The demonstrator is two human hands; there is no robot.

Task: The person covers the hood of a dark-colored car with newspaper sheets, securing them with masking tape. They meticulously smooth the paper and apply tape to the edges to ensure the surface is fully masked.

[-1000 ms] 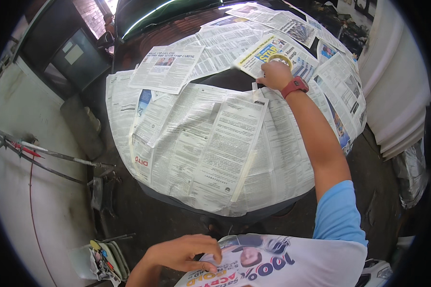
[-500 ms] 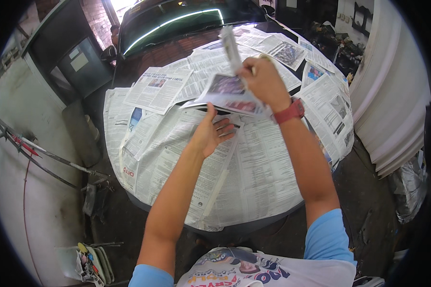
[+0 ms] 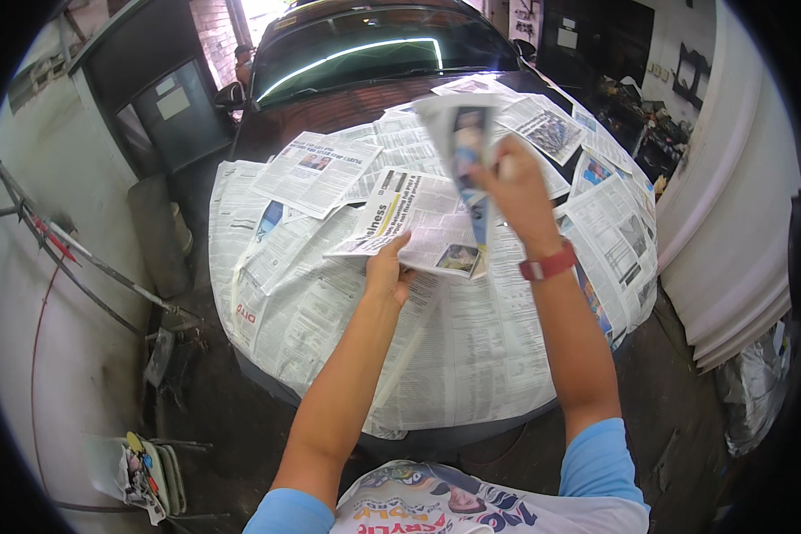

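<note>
Left hand [image 3: 388, 274], open a moment ago, now pinches the folded newspaper [image 3: 409, 214]; right hand [image 3: 518, 189] clutches a blurred, raised sheet [image 3: 465, 138], so both hands are gripping paper!

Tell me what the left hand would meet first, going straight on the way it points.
The left hand holds the newspaper; past that, the raised page in the right hand probably comes first, though depth is unclear and it might pass beneath.
</note>
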